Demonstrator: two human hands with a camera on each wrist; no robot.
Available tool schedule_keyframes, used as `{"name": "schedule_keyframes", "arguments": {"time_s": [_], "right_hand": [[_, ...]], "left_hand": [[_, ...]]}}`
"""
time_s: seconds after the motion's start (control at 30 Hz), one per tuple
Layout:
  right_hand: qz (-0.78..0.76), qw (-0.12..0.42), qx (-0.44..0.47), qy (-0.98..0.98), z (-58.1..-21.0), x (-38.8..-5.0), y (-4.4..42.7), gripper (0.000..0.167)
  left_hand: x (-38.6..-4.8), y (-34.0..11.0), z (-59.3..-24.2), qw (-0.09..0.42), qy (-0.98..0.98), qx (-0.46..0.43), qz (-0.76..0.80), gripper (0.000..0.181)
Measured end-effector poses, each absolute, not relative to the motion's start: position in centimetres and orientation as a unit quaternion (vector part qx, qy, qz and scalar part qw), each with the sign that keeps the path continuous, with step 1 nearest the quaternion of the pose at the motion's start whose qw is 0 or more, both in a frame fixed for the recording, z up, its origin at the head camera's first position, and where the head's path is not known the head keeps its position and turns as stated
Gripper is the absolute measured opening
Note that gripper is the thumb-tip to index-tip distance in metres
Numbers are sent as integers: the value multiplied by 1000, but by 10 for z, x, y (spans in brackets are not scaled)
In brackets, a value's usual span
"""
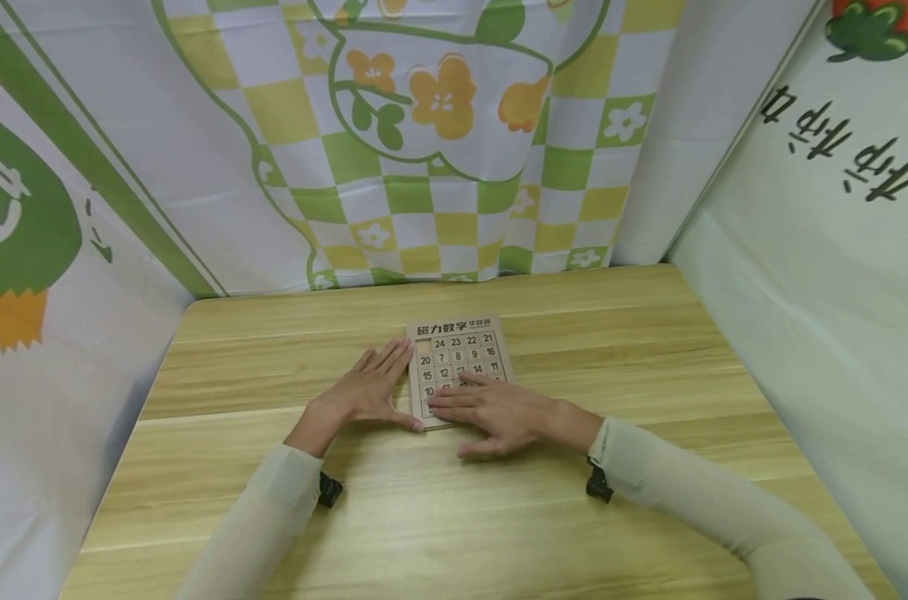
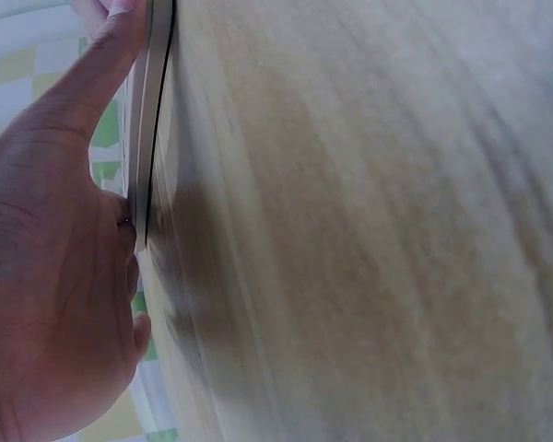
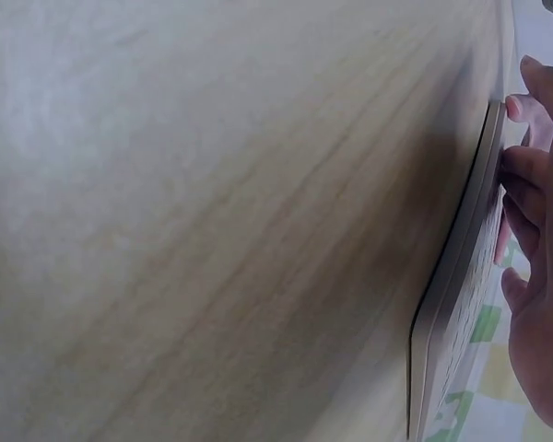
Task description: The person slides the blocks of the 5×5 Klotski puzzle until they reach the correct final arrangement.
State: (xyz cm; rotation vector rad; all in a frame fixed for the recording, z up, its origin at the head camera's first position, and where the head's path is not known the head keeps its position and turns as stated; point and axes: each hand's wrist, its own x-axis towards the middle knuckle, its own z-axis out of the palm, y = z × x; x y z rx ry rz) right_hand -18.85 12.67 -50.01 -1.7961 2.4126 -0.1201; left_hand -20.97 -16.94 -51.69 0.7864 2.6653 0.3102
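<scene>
A wooden number sliding puzzle (image 1: 457, 329) lies flat on the table, with numbered square tiles and a vacant slot at its upper left. My left hand (image 1: 360, 390) rests along the puzzle's left side, fingers extended at the upper edge and thumb at the lower left corner. Over the lower rows lies my right hand (image 1: 502, 414), its fingertips on the tiles and its thumb apart, below the frame. Those fingers hide part of the bottom rows. Both wrist views show the puzzle edge-on, beside the left hand (image 2: 51, 249) and the right hand (image 3: 544, 249).
The wood-grain table (image 1: 611, 350) stretches around the puzzle on all sides. A checked, flower-patterned curtain (image 1: 439, 167) hangs behind its far edge. Printed white cloths (image 1: 821, 275) stand at the left and right. A small black device (image 1: 599, 483) sits at each wrist.
</scene>
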Motion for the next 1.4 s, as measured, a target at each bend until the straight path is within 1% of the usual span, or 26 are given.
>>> {"name": "schedule_keyframes", "arguments": {"time_s": [0.27, 0.57, 0.93, 1.4], "right_hand": [[-23, 58, -595, 801, -498, -190, 125, 79], [-40, 55, -580, 812, -502, -200, 123, 75], [-42, 54, -570, 819, -501, -211, 118, 73], [-75, 22, -566, 821, -497, -208, 140, 73]], "left_hand": [[-207, -169, -512, 176, 938, 276, 117, 141], [-204, -166, -503, 178, 938, 277, 108, 139], [-204, -166, -504, 178, 938, 278, 108, 139], [-204, -165, -503, 181, 939, 274, 99, 140]]}}
